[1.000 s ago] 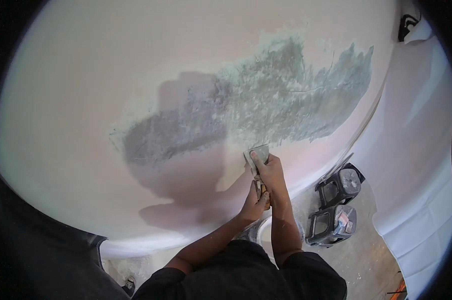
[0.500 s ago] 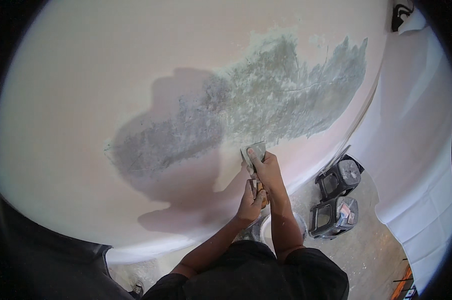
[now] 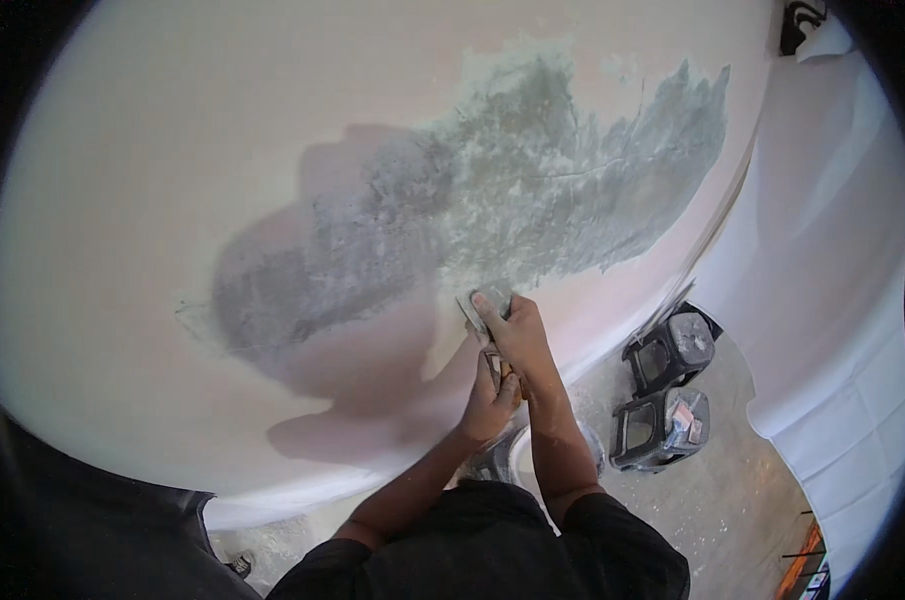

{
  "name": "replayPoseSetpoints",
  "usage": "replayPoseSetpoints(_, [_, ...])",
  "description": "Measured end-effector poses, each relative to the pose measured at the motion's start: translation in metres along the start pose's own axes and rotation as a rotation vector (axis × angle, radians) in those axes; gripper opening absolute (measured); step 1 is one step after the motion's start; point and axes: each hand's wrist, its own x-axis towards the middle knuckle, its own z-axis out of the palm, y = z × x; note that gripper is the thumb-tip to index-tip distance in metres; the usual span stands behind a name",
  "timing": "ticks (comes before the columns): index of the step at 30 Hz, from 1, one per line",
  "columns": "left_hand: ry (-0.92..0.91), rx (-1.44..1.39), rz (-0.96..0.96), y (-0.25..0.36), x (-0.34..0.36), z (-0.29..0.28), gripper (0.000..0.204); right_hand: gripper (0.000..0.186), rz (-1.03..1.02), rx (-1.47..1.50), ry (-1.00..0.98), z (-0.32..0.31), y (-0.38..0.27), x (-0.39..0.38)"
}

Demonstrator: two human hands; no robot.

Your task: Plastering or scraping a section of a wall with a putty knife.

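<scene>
A flat grey scraper [image 3: 499,291] sits at the lower edge of a rough grey patch [image 3: 532,205] on a pale pink wall [image 3: 192,120]. The right hand [image 3: 519,332] grips it — fingers closed, thumb along the blade. Just below, the left hand [image 3: 487,410] curls tightly around a wooden-handled tool [image 3: 513,385]. Beyond the forearms: a white-rimmed bucket [image 3: 519,458] and, rightward, two dark stools [image 3: 693,338].

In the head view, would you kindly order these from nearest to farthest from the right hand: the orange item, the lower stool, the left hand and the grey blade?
From the right hand:
1. Grey blade, under its thumb.
2. Left hand, just below.
3. Lower stool, to the right.
4. Orange item, far lower right.
</scene>
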Motion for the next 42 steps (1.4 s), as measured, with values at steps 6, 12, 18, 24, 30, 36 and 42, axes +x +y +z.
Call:
replayPoseSetpoints(6, [0.006, -0.069, -0.017, -0.008, -0.005, -0.009, 0.053, 0.039, 0.019, -0.036, 0.001, 0.002, 0.015, -0.004])
replayPoseSetpoints(12, [-0.017, -0.114, -0.095, 0.020, -0.002, -0.004, 0.054, 0.041, -0.022, -0.114, 0.016, -0.004, -0.021, -0.007])
replayPoseSetpoints(18, [-0.053, 0.108, 0.091, 0.010, -0.009, -0.004, 0.058, 0.039, 0.002, -0.014, 0.032, 0.000, 0.009, -0.007])
replayPoseSetpoints(24, [-0.031, -0.001, 0.086, 0.005, -0.003, -0.002, 0.060, 0.040, 0.018, -0.037, 0.009, 0.003, 0.003, -0.004])
replayPoseSetpoints(30, [-0.027, 0.092, 0.055, 0.005, -0.007, -0.009, 0.059, 0.039, 0.008, -0.037, 0.028, 0.002, -0.002, -0.005])
replayPoseSetpoints(36, [0.039, 0.002, 0.083, 0.016, -0.008, -0.004, 0.053, 0.042, -0.004, 0.001, 0.016, 0.003, -0.002, -0.009])
replayPoseSetpoints(42, [-0.025, -0.054, -0.030, 0.028, -0.005, -0.001, 0.053, 0.045, -0.006, -0.011, 0.042, 0.001, -0.005, -0.005])
